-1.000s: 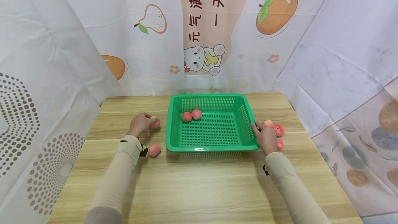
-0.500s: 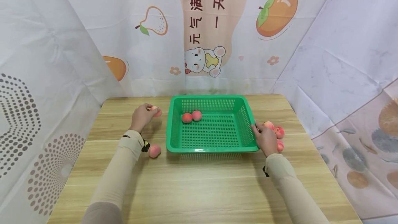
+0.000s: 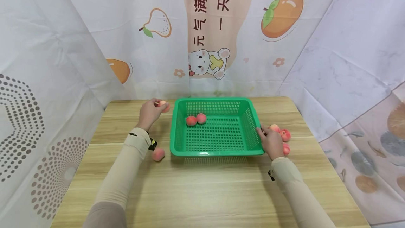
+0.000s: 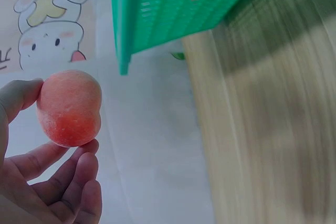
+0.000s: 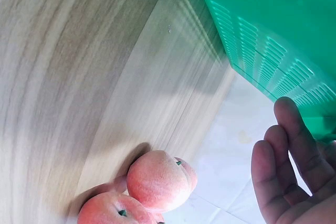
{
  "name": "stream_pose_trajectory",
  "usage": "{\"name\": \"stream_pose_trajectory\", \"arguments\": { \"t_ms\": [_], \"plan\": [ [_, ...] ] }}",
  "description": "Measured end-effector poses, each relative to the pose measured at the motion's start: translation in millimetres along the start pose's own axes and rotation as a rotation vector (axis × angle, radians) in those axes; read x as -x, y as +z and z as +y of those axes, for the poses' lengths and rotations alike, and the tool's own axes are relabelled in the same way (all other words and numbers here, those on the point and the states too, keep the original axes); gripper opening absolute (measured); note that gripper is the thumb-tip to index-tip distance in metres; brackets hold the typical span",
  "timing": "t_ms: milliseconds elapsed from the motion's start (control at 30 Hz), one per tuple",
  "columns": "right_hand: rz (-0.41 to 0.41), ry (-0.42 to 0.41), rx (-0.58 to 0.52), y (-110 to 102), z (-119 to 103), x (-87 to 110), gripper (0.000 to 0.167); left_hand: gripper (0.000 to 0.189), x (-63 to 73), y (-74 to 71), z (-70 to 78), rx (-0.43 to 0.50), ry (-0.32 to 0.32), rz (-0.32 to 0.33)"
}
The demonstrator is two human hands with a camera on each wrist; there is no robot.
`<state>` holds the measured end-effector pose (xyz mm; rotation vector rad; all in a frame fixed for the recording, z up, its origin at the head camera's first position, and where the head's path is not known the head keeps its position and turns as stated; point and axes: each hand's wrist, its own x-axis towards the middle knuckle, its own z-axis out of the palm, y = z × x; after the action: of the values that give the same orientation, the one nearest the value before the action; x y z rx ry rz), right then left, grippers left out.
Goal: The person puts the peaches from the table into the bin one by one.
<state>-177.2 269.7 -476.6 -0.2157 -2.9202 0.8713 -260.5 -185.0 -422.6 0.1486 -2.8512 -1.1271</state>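
Note:
My left hand point(image 3: 149, 113) pinches a pale pink-orange peach point(image 4: 71, 108) between thumb and fingers, just beyond the left side of the green basket point(image 3: 218, 152). In the left wrist view the peach is raised off the table, near the basket's outer wall. On the right side, my right hand point(image 3: 271, 141) holds the basket's rim; the right wrist view shows its fingers point(image 5: 294, 124) against the outer wall, with the thumb hidden. Two peaches, one red-orange point(image 3: 191, 120) and one pink point(image 3: 201, 118), lie side by side in the basket's back left part.
One peach point(image 3: 158, 154) lies on the wooden table point(image 3: 205, 192) near the basket's front left corner. Several more, including a red one point(image 3: 285, 135), sit close together beside my right hand. A printed curtain point(image 3: 152, 66) hangs behind the table.
My left hand has lifted the peach and moved away from me, then to the right toward the basket's back left corner. The right hand stays at the rim.

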Motion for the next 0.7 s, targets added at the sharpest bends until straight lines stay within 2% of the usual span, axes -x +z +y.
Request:
{"name": "stream_pose_trajectory", "arguments": {
  "t_ms": [467,700],
  "plan": [
    [0.017,-0.006,0.01,1.8,-0.1,0.5,0.05,0.053,-3.9,7.9,39.2,0.091,0.075,0.031],
    [0.021,0.004,0.005,3.1,-0.4,1.3,0.049,0.053,-2.1,18.5,53.1,0.12,0.096,0.01]
  ]
}}
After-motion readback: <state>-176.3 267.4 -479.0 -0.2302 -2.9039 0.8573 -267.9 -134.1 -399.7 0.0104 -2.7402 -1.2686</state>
